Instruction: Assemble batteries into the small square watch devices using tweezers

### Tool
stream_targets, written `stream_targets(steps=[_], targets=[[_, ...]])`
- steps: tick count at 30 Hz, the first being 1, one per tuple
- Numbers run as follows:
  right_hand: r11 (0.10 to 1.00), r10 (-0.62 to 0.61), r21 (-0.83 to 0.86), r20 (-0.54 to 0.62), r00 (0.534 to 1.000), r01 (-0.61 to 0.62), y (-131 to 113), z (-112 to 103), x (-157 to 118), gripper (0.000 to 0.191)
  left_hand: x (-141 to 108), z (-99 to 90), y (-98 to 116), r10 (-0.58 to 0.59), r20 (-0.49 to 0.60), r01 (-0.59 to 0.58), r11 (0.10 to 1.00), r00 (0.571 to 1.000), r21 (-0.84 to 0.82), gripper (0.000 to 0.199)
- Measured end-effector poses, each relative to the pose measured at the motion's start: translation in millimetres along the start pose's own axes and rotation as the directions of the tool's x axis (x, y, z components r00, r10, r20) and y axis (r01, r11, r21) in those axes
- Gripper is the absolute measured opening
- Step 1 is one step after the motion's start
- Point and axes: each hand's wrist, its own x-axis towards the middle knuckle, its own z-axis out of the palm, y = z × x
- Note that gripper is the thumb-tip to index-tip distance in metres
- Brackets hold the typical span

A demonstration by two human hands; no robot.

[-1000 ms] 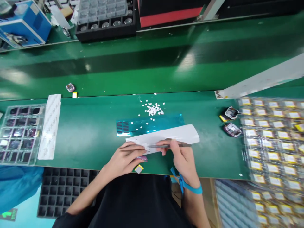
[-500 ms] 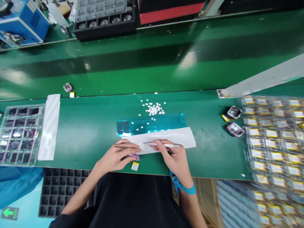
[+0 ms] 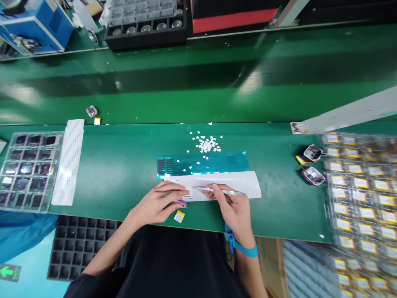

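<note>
My left hand (image 3: 161, 201) is closed on a small purple device (image 3: 181, 203), its fingers resting over the left end of a white sheet (image 3: 229, 181). Metal tweezers (image 3: 228, 191) are pinched in my right hand (image 3: 231, 203), their tips pointing left over the sheet. A small yellow-edged battery (image 3: 179, 216) lies beside the purple device, near the table's front edge. Behind the white sheet is a blue translucent film (image 3: 217, 162) with dark strips at its left end. Small white pieces (image 3: 207, 144) are scattered on and behind the film.
Clear trays of devices (image 3: 27, 169) stand at the left beside a white strip stack (image 3: 68, 161). At the right are two opened devices (image 3: 313, 176) and stacked battery trays (image 3: 361, 182). A white bracket (image 3: 347, 108) slants across the back right.
The camera view has shifted slightly, moving the table and its items a little to the right in the picture. Both hands keep nearly the same pose, with the tweezers still over the sheet.
</note>
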Motion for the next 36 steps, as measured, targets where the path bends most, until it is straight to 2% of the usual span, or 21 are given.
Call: stream_targets(steps=[7,13,16,18,21,24,26,29,32,36], targets=[[0.998,-0.035,0.049,0.006,0.999,0.035,-2.3,3.5,-2.6,0.025,2.4,3.9,1.8,0.029,-0.035,-0.028,0.999,0.999,0.039,0.017],[0.994,0.036,0.101,0.019,0.999,-0.037,-0.9,-1.7,-1.2,0.032,-0.9,8.0,-1.7,-0.029,-0.069,0.031,0.999,0.997,0.037,0.025],[0.984,0.084,0.162,-0.028,0.996,-0.078,-2.5,-3.2,-0.9,0.038,-1.1,7.0,-0.5,-0.013,-0.077,0.010,0.999,0.997,-0.046,0.023],[0.973,0.115,0.210,-0.078,0.990,-0.096,-5.3,-2.5,-1.6,0.042,0.0,5.0,4.4,-0.038,-0.118,0.015,0.982,0.992,-0.188,0.022],[0.958,0.113,0.279,-0.152,0.982,-0.067,-12.6,1.3,-4.0,0.042,5.5,-0.2,17.0,-0.241,-0.148,0.148,0.875,0.959,-0.461,0.021],[0.930,0.075,0.367,-0.210,0.975,0.007,-22.9,6.6,-5.8,0.038,15.6,-7.3,28.1,-0.470,-0.016,0.337,0.656,0.883,-0.675,0.029],[0.914,0.077,0.404,-0.224,0.971,0.021,-30.1,9.5,-6.0,0.037,22.7,-11.7,31.7,-0.550,0.059,0.407,0.539,0.833,-0.738,0.033],[0.913,0.080,0.408,-0.195,0.978,0.007,-39.4,11.8,-6.2,0.038,29.0,-16.5,34.2,-0.579,0.105,0.447,0.489,0.809,-0.749,0.036],[0.924,0.026,0.381,-0.123,0.992,0.023,-46.1,12.4,-7.4,0.038,29.9,-18.8,39.0,-0.537,0.168,0.452,0.457,0.827,-0.767,0.047],[0.942,-0.050,0.329,-0.066,0.997,0.069,-52.6,14.4,-7.2,0.036,29.1,-17.5,49.0,-0.537,0.145,0.431,0.455,0.831,-0.779,0.040]])
